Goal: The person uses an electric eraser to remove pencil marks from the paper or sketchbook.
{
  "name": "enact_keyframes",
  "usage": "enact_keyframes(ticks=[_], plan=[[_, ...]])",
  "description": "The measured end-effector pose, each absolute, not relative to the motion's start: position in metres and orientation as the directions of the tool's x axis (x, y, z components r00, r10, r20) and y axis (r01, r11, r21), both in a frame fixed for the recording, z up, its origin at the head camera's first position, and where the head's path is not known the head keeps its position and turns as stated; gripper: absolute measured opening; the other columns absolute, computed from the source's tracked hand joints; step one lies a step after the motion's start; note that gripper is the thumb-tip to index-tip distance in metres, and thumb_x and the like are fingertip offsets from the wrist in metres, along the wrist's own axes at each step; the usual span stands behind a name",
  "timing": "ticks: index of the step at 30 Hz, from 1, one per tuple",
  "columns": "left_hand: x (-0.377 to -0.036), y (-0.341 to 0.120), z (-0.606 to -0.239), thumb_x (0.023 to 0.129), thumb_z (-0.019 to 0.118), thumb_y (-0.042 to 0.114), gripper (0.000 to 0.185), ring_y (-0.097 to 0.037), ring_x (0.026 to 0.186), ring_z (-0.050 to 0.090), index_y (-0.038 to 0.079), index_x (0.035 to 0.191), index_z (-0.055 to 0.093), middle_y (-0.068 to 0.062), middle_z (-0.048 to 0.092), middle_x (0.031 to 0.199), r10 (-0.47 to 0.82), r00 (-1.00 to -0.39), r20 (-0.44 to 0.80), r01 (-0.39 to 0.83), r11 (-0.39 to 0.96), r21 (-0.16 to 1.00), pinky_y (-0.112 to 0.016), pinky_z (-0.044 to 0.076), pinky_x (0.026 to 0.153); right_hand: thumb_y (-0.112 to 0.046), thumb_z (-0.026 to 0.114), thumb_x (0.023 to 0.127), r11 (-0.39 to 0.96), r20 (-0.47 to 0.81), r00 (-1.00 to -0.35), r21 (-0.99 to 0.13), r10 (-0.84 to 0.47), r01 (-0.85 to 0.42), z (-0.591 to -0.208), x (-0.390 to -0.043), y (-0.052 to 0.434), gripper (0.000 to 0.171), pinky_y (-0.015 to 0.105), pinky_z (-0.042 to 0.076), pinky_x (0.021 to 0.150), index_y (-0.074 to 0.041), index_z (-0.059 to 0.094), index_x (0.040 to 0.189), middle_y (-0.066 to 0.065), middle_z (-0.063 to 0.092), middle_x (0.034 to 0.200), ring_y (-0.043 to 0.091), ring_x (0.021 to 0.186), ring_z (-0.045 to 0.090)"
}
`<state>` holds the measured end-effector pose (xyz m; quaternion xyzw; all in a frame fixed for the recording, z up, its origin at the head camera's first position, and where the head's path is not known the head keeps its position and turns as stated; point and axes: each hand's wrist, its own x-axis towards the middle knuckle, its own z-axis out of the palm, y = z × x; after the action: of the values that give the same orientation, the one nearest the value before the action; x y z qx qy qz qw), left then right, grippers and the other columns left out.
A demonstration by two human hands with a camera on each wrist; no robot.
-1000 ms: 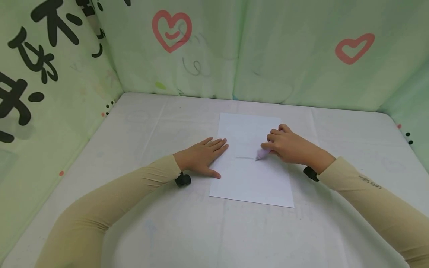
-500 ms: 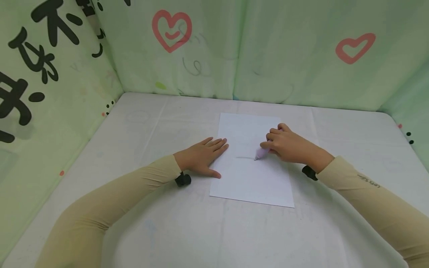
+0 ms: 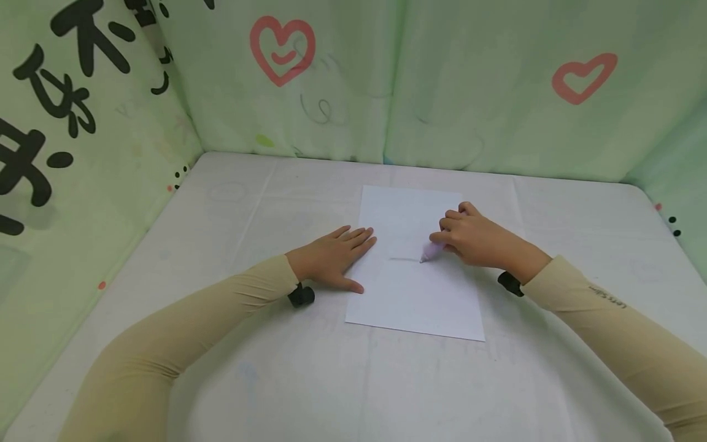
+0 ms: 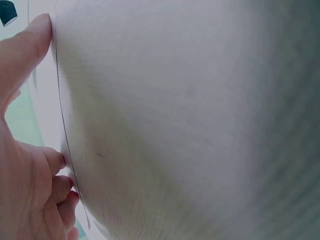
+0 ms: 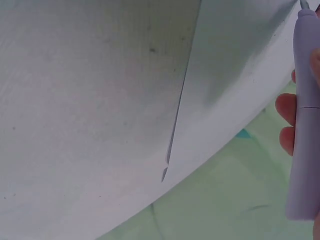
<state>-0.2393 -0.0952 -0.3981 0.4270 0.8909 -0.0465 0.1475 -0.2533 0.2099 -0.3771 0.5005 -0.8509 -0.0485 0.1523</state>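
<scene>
A sheet of white paper (image 3: 409, 307) lies on the white-covered table, with a short faint grey line (image 3: 403, 259) across its middle. My left hand (image 3: 333, 259) rests flat on the paper's left edge, fingers extended and thumb apart. To the right, my right hand (image 3: 476, 239) grips a thick lilac pen-shaped tool (image 3: 432, 251), its tip on or just above the sheet by the line's right end. In the right wrist view the lilac pen-shaped tool (image 5: 306, 160) shows a smooth body, a seam and a narrow grey tip; its exact kind is unclear.
The table (image 3: 265, 368) has a creased white cover. Pale green curtains (image 3: 486, 123) with hearts and black lettering stand behind it and along both sides. Black wrist cameras (image 3: 301, 296) sit on both wrists, below the beige sleeves (image 3: 221, 313).
My right hand has shifted only a few pixels, with the tool's tip staying near the line's right end. The left hand and paper keep their places. The grey line looks slightly thinner.
</scene>
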Motion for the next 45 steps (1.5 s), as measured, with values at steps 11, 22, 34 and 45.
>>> enact_keyframes(ticks=[11,22,34,45], plan=[[-0.240,-0.095,-0.400,0.085,0.047,0.068,0.099,-0.022,0.148,0.007,0.007,0.152,0.006,-0.010,0.005,0.160,0.750,-0.590,-0.300,0.776,0.629,0.045,-0.040,0.004,0.121,-0.003,0.076,0.073,0.511,0.162,-0.486,0.230,-0.859,-0.828,-0.373,-0.252,0.210,0.021,0.045,0.038,0.078,-0.012,0.062,0.086,0.006,0.056,0.074,0.023,0.074,0.049],[-0.239,-0.096,-0.399,0.085,0.048,0.067,0.099,-0.023,0.148,0.008,0.007,0.152,0.007,-0.010,0.005,0.160,0.750,-0.590,-0.297,0.775,0.630,0.052,-0.040,0.004,0.121,-0.003,0.078,0.070,0.498,0.180,-0.467,0.224,-0.866,-0.838,-0.374,-0.252,0.212,0.024,0.045,0.038,0.078,-0.013,0.063,0.086,0.005,0.056,0.073,0.023,0.074,0.050],[-0.239,-0.095,-0.397,0.085,0.048,0.067,0.099,-0.023,0.148,0.008,0.007,0.152,0.007,-0.010,0.005,0.160,0.749,-0.592,-0.297,0.772,0.633,0.058,-0.040,0.004,0.121,-0.002,0.077,0.070,0.491,0.210,-0.451,0.224,-0.868,-0.842,-0.374,-0.251,0.206,0.024,0.045,0.038,0.076,-0.012,0.062,0.085,0.006,0.055,0.072,0.022,0.072,0.049],[-0.241,-0.096,-0.402,0.085,0.046,0.069,0.100,-0.022,0.148,0.007,0.007,0.152,0.006,-0.010,0.004,0.160,0.751,-0.591,-0.294,0.778,0.627,0.041,-0.040,0.003,0.121,-0.004,0.077,0.072,0.504,0.185,-0.471,0.234,-0.862,-0.831,-0.372,-0.252,0.200,0.020,0.043,0.037,0.077,-0.012,0.062,0.084,0.006,0.055,0.071,0.022,0.072,0.049]])
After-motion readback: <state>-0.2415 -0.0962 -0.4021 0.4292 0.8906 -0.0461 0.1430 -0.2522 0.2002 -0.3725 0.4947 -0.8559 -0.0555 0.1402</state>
